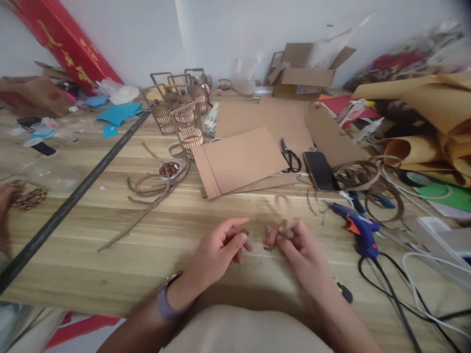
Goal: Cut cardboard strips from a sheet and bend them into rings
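Note:
My left hand (221,247) rests low over the wooden table (110,245), fingers curled in a pinch on a small brown cardboard piece (245,231). My right hand (296,245) is just to its right, fingers pinched on another small brown strip (274,231), slightly blurred. The two hands nearly touch at their fingertips. A watch sits on my left wrist (167,294).
A blue glue gun (358,228) with black cord lies right of my hands. Beyond are a phone (320,170), scissors (290,157), flat cardboard sheets (239,159), corrugated strips (154,189) and small cardboard lanterns (184,120). Another person's hand (5,206) shows at the left edge.

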`<state>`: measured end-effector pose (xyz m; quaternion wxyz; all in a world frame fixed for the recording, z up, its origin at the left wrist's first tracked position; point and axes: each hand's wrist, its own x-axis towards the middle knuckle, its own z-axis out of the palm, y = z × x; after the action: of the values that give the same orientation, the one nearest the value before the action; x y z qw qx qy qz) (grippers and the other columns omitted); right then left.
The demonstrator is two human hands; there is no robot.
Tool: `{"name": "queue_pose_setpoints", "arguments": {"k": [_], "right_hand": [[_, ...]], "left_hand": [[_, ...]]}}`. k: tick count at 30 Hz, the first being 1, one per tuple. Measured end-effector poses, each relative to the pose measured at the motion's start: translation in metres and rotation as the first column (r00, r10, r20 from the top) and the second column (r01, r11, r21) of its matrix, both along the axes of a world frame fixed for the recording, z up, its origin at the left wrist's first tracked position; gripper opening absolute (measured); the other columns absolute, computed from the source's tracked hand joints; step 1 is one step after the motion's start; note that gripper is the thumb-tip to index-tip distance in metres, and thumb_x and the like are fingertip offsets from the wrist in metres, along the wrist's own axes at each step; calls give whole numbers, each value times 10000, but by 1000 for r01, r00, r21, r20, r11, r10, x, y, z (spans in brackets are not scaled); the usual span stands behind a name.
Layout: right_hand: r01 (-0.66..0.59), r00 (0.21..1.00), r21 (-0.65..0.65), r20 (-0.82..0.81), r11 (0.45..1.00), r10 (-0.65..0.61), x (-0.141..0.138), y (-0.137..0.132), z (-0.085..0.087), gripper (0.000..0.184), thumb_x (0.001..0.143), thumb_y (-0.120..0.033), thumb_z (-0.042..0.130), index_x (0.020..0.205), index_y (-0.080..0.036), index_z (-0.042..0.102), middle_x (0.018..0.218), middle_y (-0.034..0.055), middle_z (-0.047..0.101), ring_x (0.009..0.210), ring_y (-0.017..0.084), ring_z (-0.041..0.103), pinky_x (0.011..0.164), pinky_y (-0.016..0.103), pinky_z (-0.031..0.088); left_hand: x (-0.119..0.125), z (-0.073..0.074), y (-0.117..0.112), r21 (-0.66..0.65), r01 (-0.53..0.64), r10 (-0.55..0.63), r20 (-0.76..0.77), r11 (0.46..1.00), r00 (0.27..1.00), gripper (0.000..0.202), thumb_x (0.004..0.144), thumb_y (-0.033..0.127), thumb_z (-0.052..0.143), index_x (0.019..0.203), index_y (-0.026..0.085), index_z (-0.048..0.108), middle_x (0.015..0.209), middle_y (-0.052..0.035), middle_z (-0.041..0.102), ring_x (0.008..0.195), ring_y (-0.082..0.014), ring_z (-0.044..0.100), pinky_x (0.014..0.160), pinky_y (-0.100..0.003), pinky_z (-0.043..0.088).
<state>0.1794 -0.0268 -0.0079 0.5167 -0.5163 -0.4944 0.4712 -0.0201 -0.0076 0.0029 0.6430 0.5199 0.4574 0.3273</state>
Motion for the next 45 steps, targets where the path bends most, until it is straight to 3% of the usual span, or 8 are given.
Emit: {"name": "queue_pose_setpoints", "arguments": {"k": [10, 15, 20, 26, 31, 36, 39, 45], "right_hand": [[-220, 971, -214, -144, 952, 192, -30, -4, 9, 396, 825, -574, 660, 707, -227, 510, 597, -45, 528, 538, 111, 449, 523, 256, 378], [-25, 990, -190, -139, 982, -2, -14, 1, 12, 403, 753, -577, 743, 712, -223, 556, 528, -84, 401, 476, 91, 314, 453, 237, 271], [194, 960, -141, -178, 971, -218, 16, 8, 9, 406, 700, -543, 804, 691, -214, 568, 529, -75, 411, 481, 85, 319, 453, 227, 272], [338, 940, 30, -58, 941, -336, 41, 12, 9, 358, 766, -554, 751, 890, -228, 671, 625, -29, 513, 548, 127, 428, 487, 265, 324], [450, 889, 134, 25, 883, -457, 51, 13, 10, 344, 783, -569, 717, 835, -235, 651, 646, -31, 536, 599, 137, 463, 537, 270, 357], [437, 846, 156, 262, 886, -464, 59, 7, 8, 337, 792, -590, 666, 830, -256, 646, 757, -2, 642, 680, 179, 570, 650, 318, 464], [426, 820, 122, 365, 896, -440, 58, 1, 11, 374, 755, -634, 648, 809, -263, 644, 748, 14, 677, 661, 211, 623, 619, 332, 514], [349, 760, 130, 540, 928, -361, 62, -3, 12, 377, 776, -657, 575, 785, -285, 637, 708, 30, 695, 664, 260, 673, 510, 333, 516]], "left_hand": [[9, 2, -12, 8, 77, -77, -5, 997, 997, 453, 934, 382, 561, 1327, 175, 468, 794, 5, 658, 514, -77, 499, 496, -206, 389], [1, 6, -19, 1, 161, -160, -111, 987, 981, 423, 949, 342, 483, 1340, 180, 473, 793, 14, 649, 476, -79, 459, 479, -210, 368], [-22, 14, -26, 6, 271, -249, -379, 963, 891, 262, 945, 328, 440, 787, 189, 596, 654, 15, 609, 529, -106, 500, 526, -214, 369], [-68, 25, -25, 163, 29, 61, -521, 986, 852, 316, 937, 431, 440, 770, 210, 592, 620, 25, 592, 500, -124, 476, 489, -221, 350], [-116, 23, 11, 483, -212, 505, -629, 850, 591, 398, 949, 530, 402, 872, 214, 632, 655, 16, 640, 504, -144, 520, 516, -240, 390], [-144, -4, 65, 638, 47, 615, -756, 768, 223, 372, 946, 425, 439, 1072, 165, 673, 1033, -131, 745, 953, -290, 674, 817, -360, 496], [-149, -22, 84, 521, 198, 526, -850, 830, 33, 381, 896, 430, 573, 1093, 127, 694, 1138, -204, 710, 1079, -385, 622, 907, -459, 470], [-159, -25, 94, 437, 212, 447, -894, 874, -4, 253, 937, 278, 500, 942, 127, 703, 1022, -181, 731, 988, -343, 667, 841, -405, 490]]}}
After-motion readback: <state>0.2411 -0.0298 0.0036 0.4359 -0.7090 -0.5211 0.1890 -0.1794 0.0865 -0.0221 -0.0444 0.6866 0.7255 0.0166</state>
